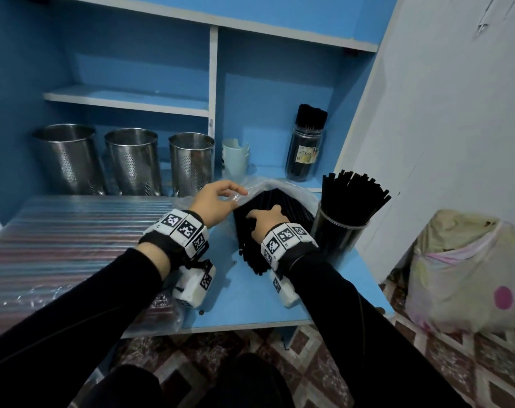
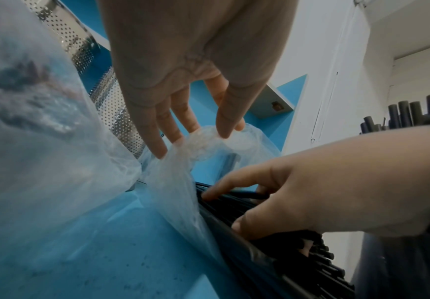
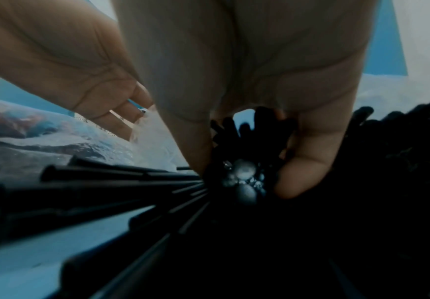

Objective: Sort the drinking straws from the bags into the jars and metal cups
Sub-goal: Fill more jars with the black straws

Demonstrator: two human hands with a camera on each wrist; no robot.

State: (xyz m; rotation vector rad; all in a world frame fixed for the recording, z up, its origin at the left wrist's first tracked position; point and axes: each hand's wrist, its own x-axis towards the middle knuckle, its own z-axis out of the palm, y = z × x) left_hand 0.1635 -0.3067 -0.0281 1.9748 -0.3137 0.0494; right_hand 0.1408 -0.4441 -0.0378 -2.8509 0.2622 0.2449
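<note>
A clear plastic bag of black straws lies on the blue shelf. My left hand pinches the bag's open edge and lifts it. My right hand reaches into the bag mouth, fingers curled round a bunch of black straws. A clear jar beside my right wrist holds many black straws. A second jar at the back is also filled with black straws. Three perforated metal cups stand at the back left.
A large bag of coloured striped straws covers the left of the shelf. A small white cup stands behind the bag. A white wall closes the right side, with a bagged bin on the floor below.
</note>
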